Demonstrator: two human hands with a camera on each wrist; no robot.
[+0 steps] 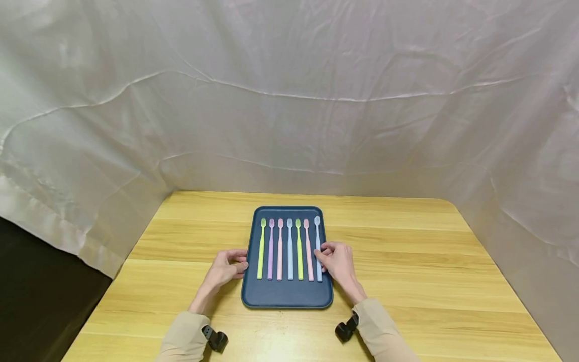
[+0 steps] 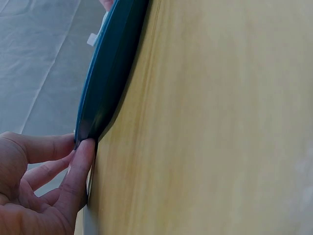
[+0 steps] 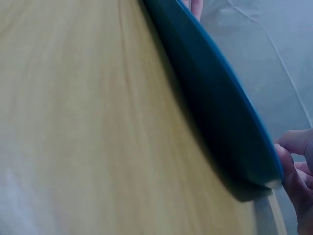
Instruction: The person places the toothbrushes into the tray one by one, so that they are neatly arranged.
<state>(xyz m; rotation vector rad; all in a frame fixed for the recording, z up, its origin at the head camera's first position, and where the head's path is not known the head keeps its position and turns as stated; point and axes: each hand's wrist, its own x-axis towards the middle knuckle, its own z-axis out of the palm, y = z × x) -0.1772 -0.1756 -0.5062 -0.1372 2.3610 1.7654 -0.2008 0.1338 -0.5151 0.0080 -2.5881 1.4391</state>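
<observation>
A dark blue tray [image 1: 287, 296] lies on the wooden table, bearing a row of toothbrushes with their heads toward the far side. At the row's right end is a light blue toothbrush [image 1: 318, 264], its head a little farther forward than the others. My right hand [image 1: 338, 261] pinches this toothbrush by its handle, over the tray's right rim. With thumb and fingers my left hand [image 1: 224, 266] grips the tray's left rim. The left wrist view shows the left thumb and index finger meeting at the tray's edge [image 2: 105, 73]. In the right wrist view the tray wall [image 3: 215, 98] hides most of the toothbrush.
Left of the held one lie pink [image 1: 308, 256], green [image 1: 299, 254], blue [image 1: 290, 256], pink [image 1: 279, 256], purple [image 1: 271, 256] and yellow-green [image 1: 261, 256] toothbrushes, side by side. The wooden table [image 1: 429, 281] extends around the tray. Grey cloth [image 1: 289, 125] hangs behind and at both sides.
</observation>
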